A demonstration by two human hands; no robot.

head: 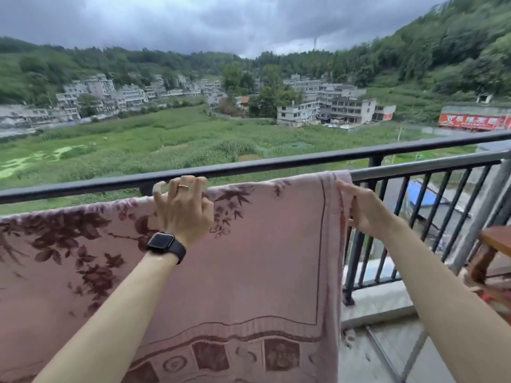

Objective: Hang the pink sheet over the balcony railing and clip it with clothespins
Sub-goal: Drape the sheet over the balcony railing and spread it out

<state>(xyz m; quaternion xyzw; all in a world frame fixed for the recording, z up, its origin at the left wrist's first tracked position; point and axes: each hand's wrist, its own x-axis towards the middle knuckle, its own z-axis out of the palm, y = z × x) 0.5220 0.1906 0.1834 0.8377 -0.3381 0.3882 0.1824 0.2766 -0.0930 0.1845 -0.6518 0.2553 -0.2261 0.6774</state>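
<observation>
The pink sheet, patterned with dark red leaves and a bordered hem, hangs draped over the lower rail of the black balcony railing and covers the left and middle of it. My left hand, with a ring and a black watch, grips the sheet's top fold on the rail with curled fingers. My right hand pinches the sheet's right side edge just below the rail. No clothespin is visible.
A higher black handrail runs across behind the sheet. Bare vertical bars stand to the right. A wooden piece of furniture sits at the right edge on the concrete balcony floor. Fields and buildings lie far below.
</observation>
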